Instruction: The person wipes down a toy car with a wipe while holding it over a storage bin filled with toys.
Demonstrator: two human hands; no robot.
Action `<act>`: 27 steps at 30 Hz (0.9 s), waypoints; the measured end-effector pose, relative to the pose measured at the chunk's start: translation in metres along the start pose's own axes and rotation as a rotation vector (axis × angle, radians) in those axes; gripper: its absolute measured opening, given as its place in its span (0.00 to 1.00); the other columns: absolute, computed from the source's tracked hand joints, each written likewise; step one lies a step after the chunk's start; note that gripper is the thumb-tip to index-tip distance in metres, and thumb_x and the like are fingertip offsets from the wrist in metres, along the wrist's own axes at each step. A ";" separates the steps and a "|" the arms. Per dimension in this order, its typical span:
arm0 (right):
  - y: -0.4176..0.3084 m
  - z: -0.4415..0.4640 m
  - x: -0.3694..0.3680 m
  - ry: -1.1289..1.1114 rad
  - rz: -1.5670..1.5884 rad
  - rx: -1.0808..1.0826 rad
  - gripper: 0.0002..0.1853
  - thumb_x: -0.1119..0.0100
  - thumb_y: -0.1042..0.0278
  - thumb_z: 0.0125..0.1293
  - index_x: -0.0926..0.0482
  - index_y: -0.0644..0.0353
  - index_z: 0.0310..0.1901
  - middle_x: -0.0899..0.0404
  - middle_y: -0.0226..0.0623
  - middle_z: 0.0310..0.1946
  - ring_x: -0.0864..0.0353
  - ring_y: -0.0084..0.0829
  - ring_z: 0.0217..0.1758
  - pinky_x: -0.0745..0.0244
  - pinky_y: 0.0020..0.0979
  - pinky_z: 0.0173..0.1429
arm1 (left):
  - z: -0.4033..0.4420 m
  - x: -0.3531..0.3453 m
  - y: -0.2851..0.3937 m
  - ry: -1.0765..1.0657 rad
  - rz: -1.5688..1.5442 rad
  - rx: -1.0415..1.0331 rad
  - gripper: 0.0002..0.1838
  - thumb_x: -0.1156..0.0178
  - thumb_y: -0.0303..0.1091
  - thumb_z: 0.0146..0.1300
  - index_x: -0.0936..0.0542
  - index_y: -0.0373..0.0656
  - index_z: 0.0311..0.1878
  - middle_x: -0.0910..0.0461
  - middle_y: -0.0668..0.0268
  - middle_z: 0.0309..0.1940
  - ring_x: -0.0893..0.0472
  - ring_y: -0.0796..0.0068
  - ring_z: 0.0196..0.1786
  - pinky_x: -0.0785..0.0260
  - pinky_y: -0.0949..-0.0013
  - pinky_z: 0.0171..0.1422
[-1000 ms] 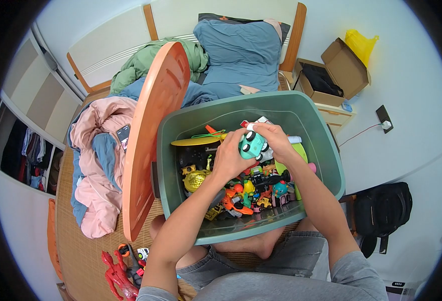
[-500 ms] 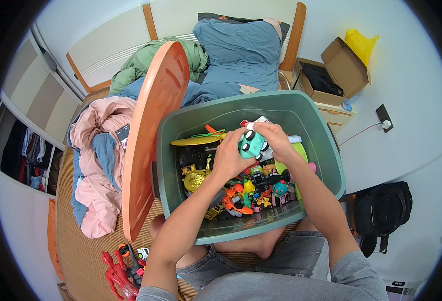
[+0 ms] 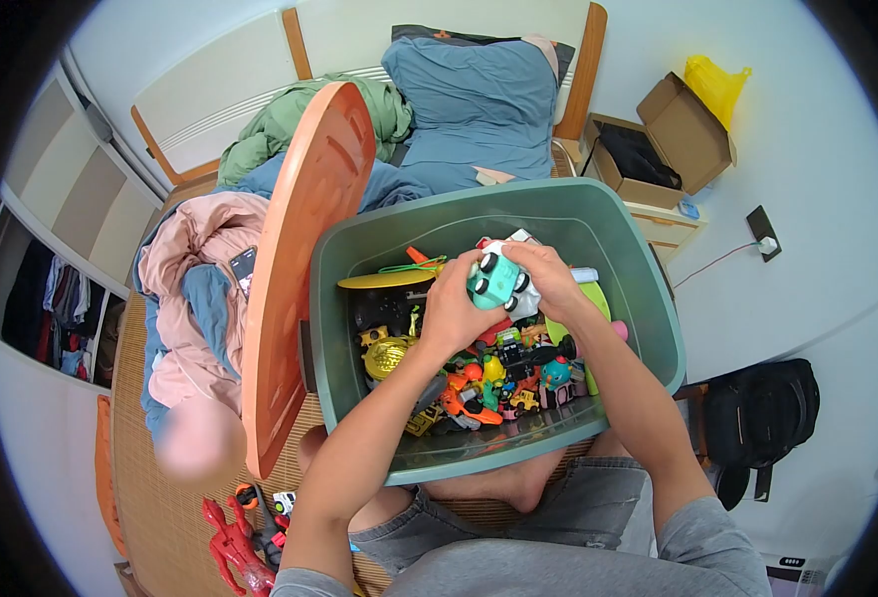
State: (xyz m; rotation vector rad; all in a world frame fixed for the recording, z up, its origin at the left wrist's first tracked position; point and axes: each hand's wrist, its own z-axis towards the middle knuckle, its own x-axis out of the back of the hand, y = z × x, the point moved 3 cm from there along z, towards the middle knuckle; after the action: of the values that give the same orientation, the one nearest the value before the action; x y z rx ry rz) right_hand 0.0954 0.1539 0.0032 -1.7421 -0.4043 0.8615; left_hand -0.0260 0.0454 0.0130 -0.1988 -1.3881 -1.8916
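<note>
Both hands are over a large green bin full of small toys. Between them is a teal toy car, its black wheels showing. My left hand has its fingers wrapped round the car's left side. My right hand holds the upper right of the car, with a whitish part by its fingertips. Under the hands lie a yellow disc, a yellow ball-like toy, an orange toy and a lime green piece.
An orange lid stands upright left of the bin. A red figure lies on the woven mat at the lower left. Pink bedding is beyond the lid. A cardboard box and a black backpack are at the right.
The teal car has turned and tilted slightly between my hands and shifted a little left and down. My fingers have moved slightly around it.
</note>
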 end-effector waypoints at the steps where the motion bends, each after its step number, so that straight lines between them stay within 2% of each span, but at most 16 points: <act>1: 0.001 0.000 0.001 0.025 -0.020 -0.027 0.15 0.45 0.65 0.72 0.18 0.64 0.53 0.16 0.31 0.44 0.18 0.21 0.44 0.24 0.25 0.49 | -0.001 0.000 0.001 0.001 0.000 0.000 0.40 0.23 0.35 0.37 0.28 0.41 0.59 0.20 0.54 0.49 0.19 0.54 0.52 0.26 0.59 0.56; 3: 0.001 0.000 0.002 0.029 -0.029 -0.052 0.15 0.44 0.64 0.72 0.18 0.64 0.52 0.16 0.31 0.44 0.18 0.20 0.43 0.24 0.25 0.47 | -0.002 0.000 0.003 -0.040 0.010 -0.016 0.41 0.24 0.32 0.36 0.28 0.41 0.59 0.22 0.52 0.51 0.21 0.50 0.54 0.27 0.57 0.59; 8: -0.001 -0.002 0.000 0.032 -0.074 -0.030 0.16 0.45 0.63 0.72 0.18 0.63 0.54 0.16 0.30 0.44 0.19 0.19 0.44 0.26 0.24 0.50 | -0.001 0.001 0.005 -0.066 0.013 0.003 0.41 0.25 0.31 0.38 0.28 0.42 0.60 0.22 0.52 0.52 0.21 0.50 0.54 0.27 0.57 0.58; 11: -0.003 -0.001 -0.004 -0.035 -0.014 -0.005 0.17 0.46 0.62 0.73 0.19 0.62 0.56 0.16 0.29 0.45 0.20 0.19 0.46 0.27 0.23 0.51 | 0.001 0.000 0.004 -0.052 -0.038 0.057 0.43 0.25 0.31 0.38 0.30 0.44 0.63 0.23 0.51 0.53 0.21 0.50 0.55 0.27 0.57 0.58; 14: 0.001 0.000 0.001 0.000 -0.085 -0.045 0.18 0.47 0.61 0.73 0.20 0.63 0.56 0.17 0.29 0.46 0.20 0.19 0.47 0.27 0.24 0.52 | 0.000 0.005 0.012 -0.006 -0.114 0.048 0.47 0.25 0.30 0.38 0.33 0.47 0.67 0.23 0.50 0.54 0.21 0.49 0.55 0.28 0.57 0.59; 19: 0.006 0.002 0.006 0.026 -0.142 -0.045 0.17 0.48 0.60 0.73 0.20 0.63 0.55 0.17 0.29 0.46 0.21 0.20 0.47 0.28 0.25 0.53 | 0.000 0.003 0.008 -0.141 0.021 0.047 0.51 0.26 0.30 0.39 0.36 0.50 0.71 0.24 0.50 0.55 0.22 0.47 0.55 0.28 0.55 0.60; 24: 0.006 0.000 0.005 0.047 -0.116 -0.092 0.17 0.48 0.60 0.73 0.20 0.63 0.54 0.17 0.29 0.45 0.21 0.20 0.46 0.29 0.25 0.52 | -0.001 0.004 0.010 -0.122 0.027 0.034 0.49 0.25 0.30 0.39 0.34 0.50 0.70 0.24 0.50 0.55 0.22 0.47 0.55 0.27 0.55 0.59; 27: 0.007 0.003 0.005 0.077 -0.134 -0.043 0.18 0.49 0.59 0.74 0.20 0.62 0.54 0.18 0.30 0.46 0.21 0.21 0.47 0.28 0.26 0.52 | 0.000 0.001 0.005 -0.056 -0.027 0.004 0.47 0.25 0.32 0.38 0.32 0.47 0.67 0.22 0.51 0.53 0.21 0.49 0.54 0.27 0.56 0.58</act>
State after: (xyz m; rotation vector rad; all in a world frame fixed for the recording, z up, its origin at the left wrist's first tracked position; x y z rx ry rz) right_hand 0.0960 0.1566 -0.0056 -1.7600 -0.4856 0.6921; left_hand -0.0234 0.0448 0.0175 -0.2332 -1.4384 -1.9187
